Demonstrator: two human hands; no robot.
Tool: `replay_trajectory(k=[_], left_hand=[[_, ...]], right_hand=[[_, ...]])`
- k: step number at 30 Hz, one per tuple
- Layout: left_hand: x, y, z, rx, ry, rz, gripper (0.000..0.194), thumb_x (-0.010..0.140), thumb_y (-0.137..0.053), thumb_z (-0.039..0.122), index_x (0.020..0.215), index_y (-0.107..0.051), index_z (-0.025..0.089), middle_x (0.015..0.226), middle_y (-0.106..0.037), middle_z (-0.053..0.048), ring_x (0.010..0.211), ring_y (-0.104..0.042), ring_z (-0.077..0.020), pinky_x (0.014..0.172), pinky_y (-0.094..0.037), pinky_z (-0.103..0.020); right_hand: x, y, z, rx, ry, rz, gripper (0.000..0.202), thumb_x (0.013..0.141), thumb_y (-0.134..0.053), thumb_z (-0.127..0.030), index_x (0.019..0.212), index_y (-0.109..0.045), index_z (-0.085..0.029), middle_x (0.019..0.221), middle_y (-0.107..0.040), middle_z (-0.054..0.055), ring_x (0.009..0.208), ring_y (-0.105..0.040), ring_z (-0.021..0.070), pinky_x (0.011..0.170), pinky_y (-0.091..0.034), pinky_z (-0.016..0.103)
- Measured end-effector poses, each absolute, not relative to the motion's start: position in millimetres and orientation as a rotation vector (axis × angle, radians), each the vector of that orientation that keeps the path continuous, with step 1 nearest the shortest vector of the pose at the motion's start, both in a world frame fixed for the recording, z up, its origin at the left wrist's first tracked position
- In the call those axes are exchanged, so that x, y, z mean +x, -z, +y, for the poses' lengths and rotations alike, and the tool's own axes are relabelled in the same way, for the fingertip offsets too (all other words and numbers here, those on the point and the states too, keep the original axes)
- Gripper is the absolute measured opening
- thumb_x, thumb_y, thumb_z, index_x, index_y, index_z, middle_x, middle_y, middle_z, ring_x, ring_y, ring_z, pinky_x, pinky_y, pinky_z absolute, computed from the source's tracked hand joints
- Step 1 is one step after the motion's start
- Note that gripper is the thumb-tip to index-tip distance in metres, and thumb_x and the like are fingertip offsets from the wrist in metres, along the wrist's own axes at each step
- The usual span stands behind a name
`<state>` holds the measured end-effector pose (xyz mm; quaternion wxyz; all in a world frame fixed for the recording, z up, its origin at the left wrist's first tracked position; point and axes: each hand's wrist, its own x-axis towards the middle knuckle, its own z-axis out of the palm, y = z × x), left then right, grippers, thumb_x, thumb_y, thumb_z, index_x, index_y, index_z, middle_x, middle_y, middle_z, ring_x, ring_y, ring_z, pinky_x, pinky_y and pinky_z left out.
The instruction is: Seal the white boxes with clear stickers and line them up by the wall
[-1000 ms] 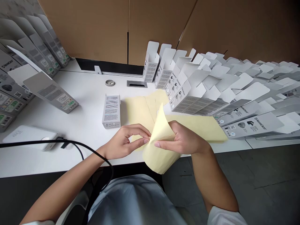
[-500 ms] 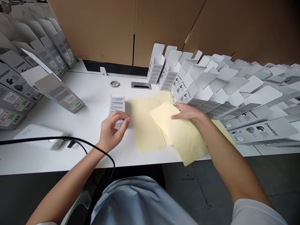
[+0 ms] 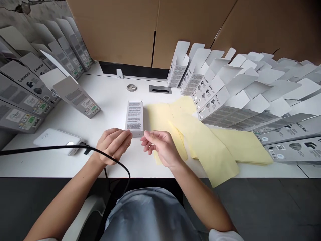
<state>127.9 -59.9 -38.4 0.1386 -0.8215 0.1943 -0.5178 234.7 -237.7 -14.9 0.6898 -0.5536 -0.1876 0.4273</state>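
A small printed grey carton [image 3: 134, 115] lies on the white table in front of me, its near end toward my hands. At its near left corner my left hand [image 3: 114, 144] is closed, fingertips pressed together. My right hand [image 3: 161, 146] is in a pinch by the near right corner, thumb against the index finger and the other fingers curled. Whatever either hand holds is too small or hidden to make out. Yellow paper sheets [image 3: 205, 144] lie loosely overlapped to the right of the carton, one hanging over the front table edge.
Many open-flapped cartons [image 3: 220, 90] stand along the right, and more [image 3: 30, 87] at the left. One open carton [image 3: 77, 95] stands apart. A white power bank [image 3: 57, 139] lies front left. A black cable [image 3: 82, 147] crosses my left wrist. Brown cardboard [image 3: 117, 30] rises behind.
My right hand has let go of the yellow sheet and moved left to the carton's near end. The sheet now lies on the others. My left fingers have drawn together.
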Motion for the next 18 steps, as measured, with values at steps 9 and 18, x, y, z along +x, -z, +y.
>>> replay_trajectory(k=[9,18], left_hand=[[122,55,-49,-2.639,1.455,0.51,0.048,0.083,-0.073,0.011,0.127,-0.059,0.025,0.103,-0.074,-0.007,0.081,-0.071,-0.02,0.07,-0.059,-0.034],[152,75,-23,-3.381,0.975,0.321,0.057,0.089,-0.068,0.045,0.14,-0.055,0.024,0.141,-0.058,-0.014,0.135,-0.05,-0.0348,0.106,-0.046,-0.052]], right_hand=[[240,25,-227,-1.287,-0.83,-0.404,0.019,0.068,-0.08,-0.033,0.065,-0.072,-0.016,0.059,-0.065,0.001,0.051,-0.058,0.0108,0.046,-0.044,0.022],[224,58,-210,-1.138,-0.728,-0.225,0.018,0.073,-0.076,-0.036,0.073,-0.073,-0.019,0.066,-0.067,0.0,0.054,-0.058,0.0096,0.049,-0.044,0.022]])
